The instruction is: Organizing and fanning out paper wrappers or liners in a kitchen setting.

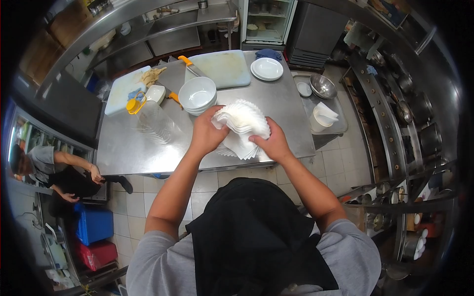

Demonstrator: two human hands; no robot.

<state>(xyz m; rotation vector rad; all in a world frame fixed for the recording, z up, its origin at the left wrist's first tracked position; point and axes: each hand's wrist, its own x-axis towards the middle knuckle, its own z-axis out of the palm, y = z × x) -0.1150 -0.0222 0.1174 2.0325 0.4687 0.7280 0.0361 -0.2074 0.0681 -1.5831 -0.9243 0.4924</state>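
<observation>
Between my two hands is a fanned stack of white paper napkins [242,127], its edges spread in a spiral. My left hand [208,130] grips the stack's left side, thumb on top. On the other side my right hand [273,142] holds it with the thumb pressed over the near right part. The stack is just above the near part of a stainless steel table [292,122]; whether it touches the metal is hidden. Just beyond my left hand stand several nested white bowls [197,94]. A clear plastic bottle [155,122] with a yellow cap is farther left.
Orange-handled knives [190,64] lie by a white cutting board [226,68]. White plates [266,69] sit at the far right corner. Right of the table, a tray [335,127] holds a metal bowl [323,86] and a white tub [319,120]. A person [55,170] sits at left.
</observation>
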